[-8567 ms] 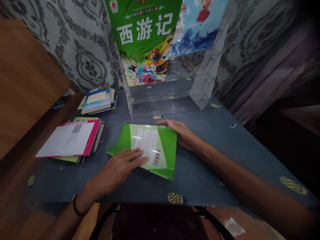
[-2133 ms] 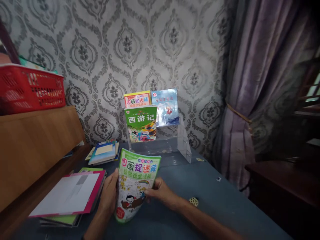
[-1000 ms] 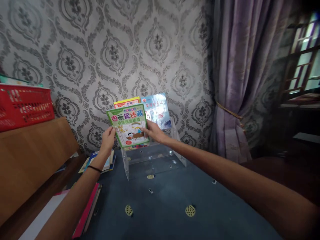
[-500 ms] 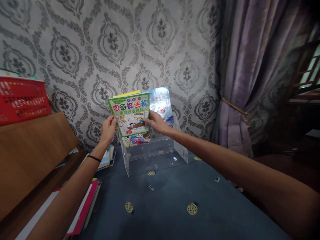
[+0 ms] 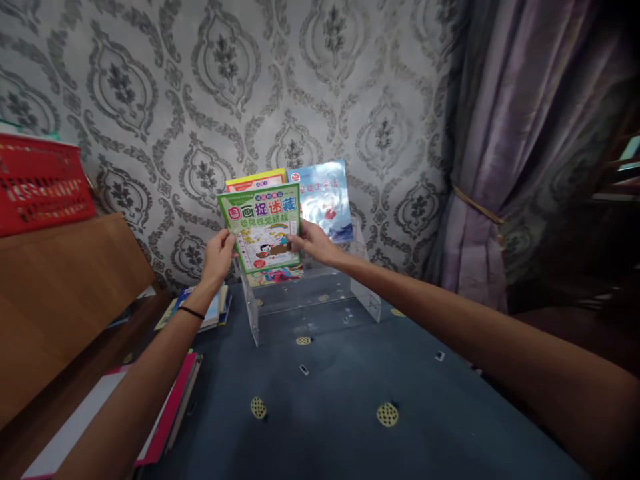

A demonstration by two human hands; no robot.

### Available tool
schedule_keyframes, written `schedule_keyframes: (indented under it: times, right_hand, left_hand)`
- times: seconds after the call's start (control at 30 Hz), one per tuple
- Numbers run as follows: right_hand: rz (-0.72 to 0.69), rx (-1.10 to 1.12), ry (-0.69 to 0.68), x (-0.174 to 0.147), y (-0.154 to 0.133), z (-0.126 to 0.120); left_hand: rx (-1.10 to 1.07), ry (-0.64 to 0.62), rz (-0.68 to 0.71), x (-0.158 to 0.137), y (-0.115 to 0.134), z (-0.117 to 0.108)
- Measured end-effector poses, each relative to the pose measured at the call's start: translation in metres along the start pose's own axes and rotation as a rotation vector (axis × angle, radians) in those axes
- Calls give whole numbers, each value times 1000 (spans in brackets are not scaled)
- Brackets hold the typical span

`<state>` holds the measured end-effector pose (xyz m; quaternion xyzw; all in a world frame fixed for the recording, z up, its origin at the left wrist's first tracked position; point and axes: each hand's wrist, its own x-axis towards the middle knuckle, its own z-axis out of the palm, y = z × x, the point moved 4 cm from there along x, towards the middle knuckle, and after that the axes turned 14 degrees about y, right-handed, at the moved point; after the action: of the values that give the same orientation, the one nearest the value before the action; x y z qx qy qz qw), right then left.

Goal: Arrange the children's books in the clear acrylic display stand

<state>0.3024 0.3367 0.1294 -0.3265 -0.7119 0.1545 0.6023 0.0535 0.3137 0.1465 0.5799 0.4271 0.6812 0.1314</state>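
Note:
A green-bordered picture book is held upright between my two hands, its cover facing me. My left hand pinches its left edge; my right hand grips the right edge with the thumb on the cover. Below and behind it is a clear acrylic tiered stand. On the stand's back tier, a light blue book leans at the right, and a yellow-topped book shows behind the green one. Part of a colorful cover peeks out beneath the held book. Whether the green book touches the stand, I cannot tell.
A small pile of books lies left of the stand. Nearer me is a pink folder-like book stack. A red basket sits on a wooden box at left. A purple curtain hangs right of the patterned wall.
The view has shifted slightly. The green book sits a little lower against the books behind, so more of the yellow-topped book's cover shows. Both hands keep their hold.

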Motion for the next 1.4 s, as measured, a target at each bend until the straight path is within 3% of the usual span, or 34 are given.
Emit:
schedule_keyframes:
  times: [0.13, 0.4, 0.57, 0.77, 1.4]
  right_hand:
    - [-4, -53, -3, -1, 1, 0]
    - [-51, -432, 25, 0, 7, -3]
    - [-3, -562, 29, -4, 13, -3]
    - [33, -708, 19, -7, 5, -3]
    - [94, -818, -31, -18, -4, 1]
  left_hand:
    - [12, 7, 0, 0, -6, 1]
    - [90, -1, 40, -7, -17, 1]
    - [206, 70, 108, -12, -15, 1]
    - [449, 24, 234, -14, -11, 0]
    - [641, -35, 228, -16, -19, 1]
